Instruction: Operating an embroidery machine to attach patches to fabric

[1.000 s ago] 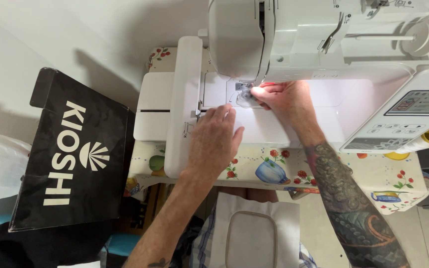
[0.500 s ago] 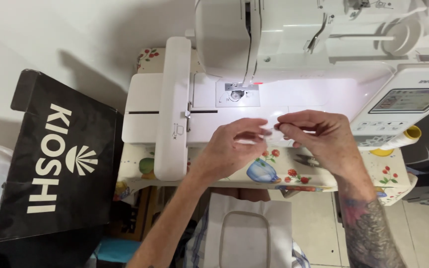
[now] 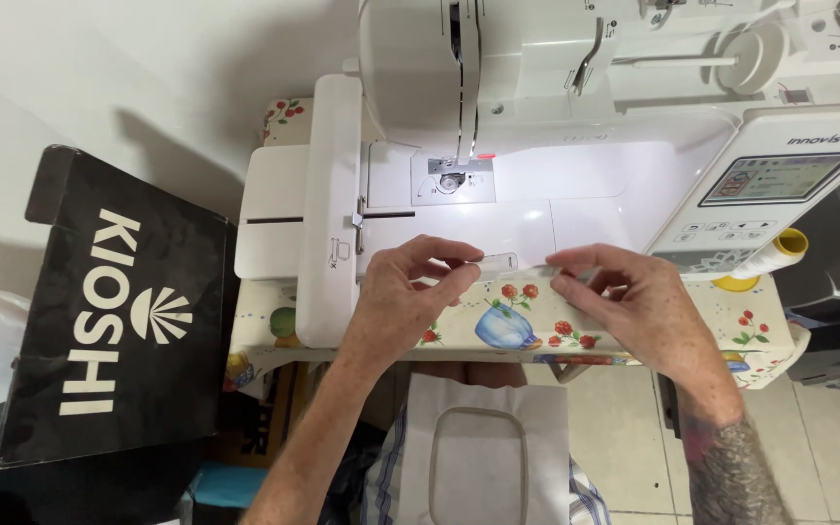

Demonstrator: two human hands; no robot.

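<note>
My left hand (image 3: 408, 297) and my right hand (image 3: 639, 303) are together at the front edge of a white sewing and embroidery machine (image 3: 576, 185). Between their fingertips they pinch a small, flat, clear plastic piece (image 3: 500, 262), the left hand at its left end and the right hand at its right end. The needle and metal needle plate (image 3: 452, 178) lie just beyond the hands and are lit by the machine's lamp. The machine's embroidery arm (image 3: 328, 209) runs down the left side of the bed.
A black carton with white lettering (image 3: 119, 311) stands to the left. The table has a cloth printed with fruit and cups (image 3: 507, 326). A yellow-ended thread spool (image 3: 778, 255) lies right of the hands, below the machine's screen (image 3: 780, 177). White fabric in a hoop (image 3: 483, 462) rests on my lap.
Both hands have drawn back from the needle area to the machine's front edge. They now hold the small clear piece between them. The needle plate is uncovered.
</note>
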